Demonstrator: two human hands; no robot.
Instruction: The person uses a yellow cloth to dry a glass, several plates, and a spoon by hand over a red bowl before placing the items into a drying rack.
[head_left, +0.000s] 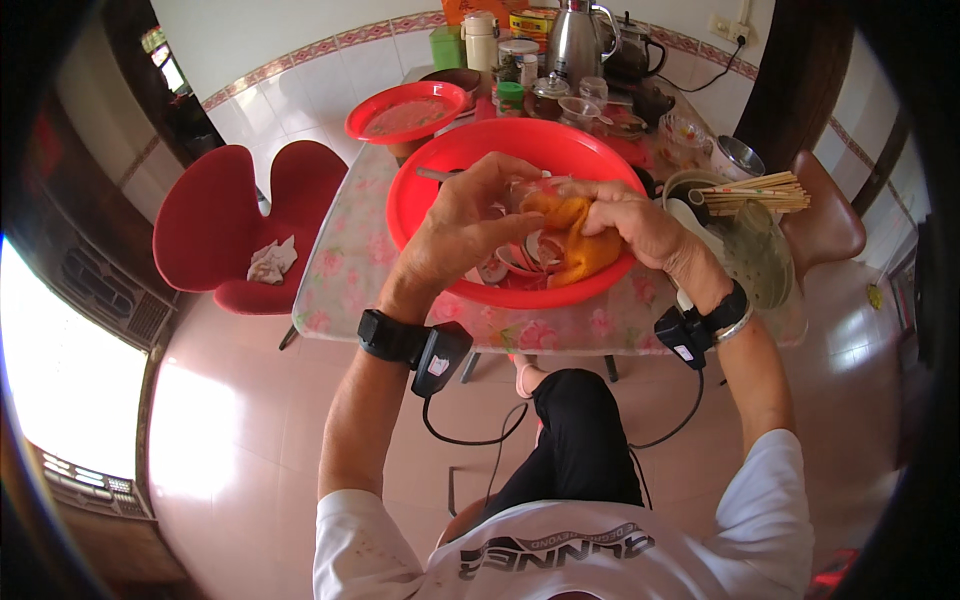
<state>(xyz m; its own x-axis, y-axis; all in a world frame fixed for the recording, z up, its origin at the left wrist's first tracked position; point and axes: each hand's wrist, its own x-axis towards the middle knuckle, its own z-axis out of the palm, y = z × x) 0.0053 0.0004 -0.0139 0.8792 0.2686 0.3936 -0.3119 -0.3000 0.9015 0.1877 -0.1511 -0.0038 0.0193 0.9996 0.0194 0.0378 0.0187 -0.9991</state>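
Both hands are over a large red plastic basin on the table. My left hand curls its fingers and thumb around a clear, glass-like vessel, partly hidden by the fingers. In my right hand is an orange cloth, bunched against the vessel's right side and hanging down into the basin. Below the hands, several small cups lie in the basin. A grey handle sticks out past my left hand; the rest of it is hidden.
A red tray stands at the back left. Behind the basin are a steel jug, jars and a glass teapot. Bundled chopsticks and a translucent lid lie at right. A red chair holds crumpled tissue.
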